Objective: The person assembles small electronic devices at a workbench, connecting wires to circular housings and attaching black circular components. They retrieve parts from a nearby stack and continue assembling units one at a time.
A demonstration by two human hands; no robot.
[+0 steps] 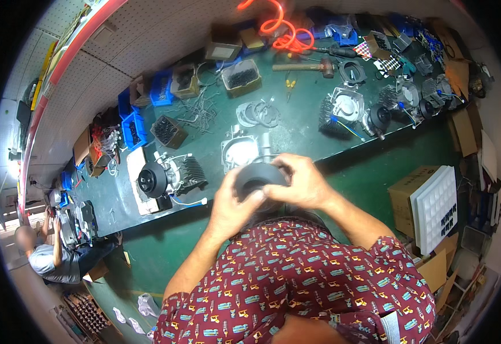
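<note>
Both of my hands hold a black round cup-like part [260,174] at the bench's near edge. My left hand [231,207] is closed on its left side, with the thumb along the near rim. My right hand [303,183] grips the right side, its thumb also over the near rim. Fingers on the far side are partly hidden. Just beyond the part lies a silver metal housing [241,151] on the green bench [302,123]. Several flat ring plates [258,113] lie behind that. To the left stands a finned motor unit [173,175] with a black round cap.
More finned motor units [344,108] line the right of the bench. A mallet [313,67], yellow-handled pliers [290,85], a box of dark small parts [242,78] and blue bins [133,131] are farther back. An orange coiled hose [290,41] hangs above. Another person [55,258] sits far left.
</note>
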